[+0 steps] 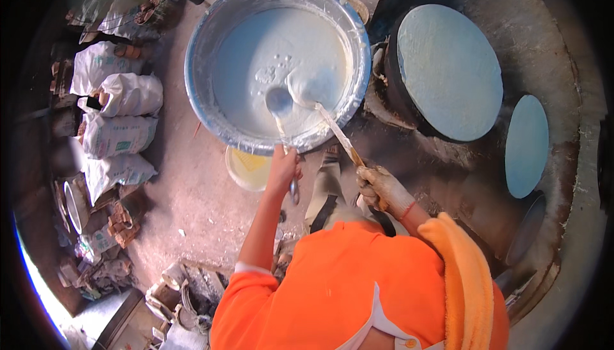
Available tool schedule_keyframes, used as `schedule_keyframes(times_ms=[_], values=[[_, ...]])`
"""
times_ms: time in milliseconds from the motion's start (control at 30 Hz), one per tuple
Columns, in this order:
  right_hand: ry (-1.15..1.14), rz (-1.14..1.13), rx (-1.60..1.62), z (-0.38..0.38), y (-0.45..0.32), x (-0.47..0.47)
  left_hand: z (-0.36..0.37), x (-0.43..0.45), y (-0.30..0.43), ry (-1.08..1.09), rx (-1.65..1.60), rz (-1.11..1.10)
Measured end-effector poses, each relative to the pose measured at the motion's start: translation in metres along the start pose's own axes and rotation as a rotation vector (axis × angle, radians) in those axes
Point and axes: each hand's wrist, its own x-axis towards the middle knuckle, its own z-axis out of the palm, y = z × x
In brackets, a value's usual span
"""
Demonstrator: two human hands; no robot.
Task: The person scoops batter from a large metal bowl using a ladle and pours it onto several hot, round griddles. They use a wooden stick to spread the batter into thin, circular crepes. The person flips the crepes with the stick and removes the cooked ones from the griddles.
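Note:
In front of me stands a large round blue-rimmed tub [192,81] holding a thick pale liquid [244,76] with bubbles on top. My bare left hand [286,170] grips the handle of a ladle [279,102], whose bowl sits at the liquid's surface near the close side of the tub. In my right hand [383,189], which wears a soiled knit glove, is a stick-handled tool [338,131] coated pale along its shaft. Its far end goes into the liquid, and its head is hidden there.
To the right are a large round pale-topped disc [451,71] on a dark base and a smaller pale disc [526,146]. A pale basin [247,170] partly shows below the tub. White sacks [120,134] and bricks [123,223] line the left. An orange towel [463,278] hangs over my shoulder.

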Motion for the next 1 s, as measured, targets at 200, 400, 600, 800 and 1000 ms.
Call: schedule_keyframes(times_ms=[200, 400, 600, 800, 1000], values=[[0.207, -0.762, -1.303, -0.041, 0.003, 0.101, 0.021, 0.099, -0.009, -0.312, -0.124, -0.034], [0.276, -0.697, -1.738, -0.025, -0.106, -0.005, 0.013, 0.006, 0.058, -0.552, -0.394, 0.042], [0.244, -1.418, -1.682, 0.005, -0.176, -0.063, 0.001, -0.123, 0.162, -0.477, -0.240, 0.363], [0.058, -1.763, -1.103, 0.069, -0.256, -0.158, 0.028, -0.240, 0.307, -0.437, -0.065, 0.655], [-0.021, -1.729, -0.869, 0.105, -0.264, -0.140, 0.025, -0.248, 0.321, -0.246, 0.213, 0.900]])
